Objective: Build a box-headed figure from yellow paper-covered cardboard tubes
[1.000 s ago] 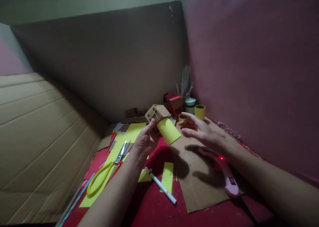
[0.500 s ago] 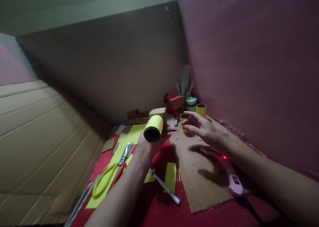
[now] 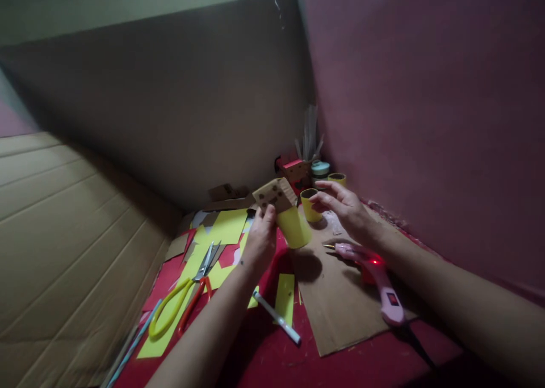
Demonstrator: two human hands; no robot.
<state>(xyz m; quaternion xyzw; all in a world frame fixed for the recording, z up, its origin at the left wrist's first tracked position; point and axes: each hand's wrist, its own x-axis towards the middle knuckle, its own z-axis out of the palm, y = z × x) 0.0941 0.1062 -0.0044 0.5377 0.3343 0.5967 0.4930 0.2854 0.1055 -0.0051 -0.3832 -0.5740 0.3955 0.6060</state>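
My left hand is closed around a yellow paper-covered tube with a brown cardboard square stuck on its far end, held above the red table top. My right hand hovers just right of it, fingers loosely spread, fingertips close to a short yellow tube that stands on a brown cardboard sheet. It holds nothing.
A pink glue gun with a red light lies on the cardboard sheet. Yellow-handled scissors, a white pen, and yellow and red paper scraps lie on the table. Another yellow tube, a teal pot and a red box stand in the corner.
My left hand has turned the tube, so its open end no longer faces me and the cardboard square shows again. My right hand has moved nearer the short yellow tube.
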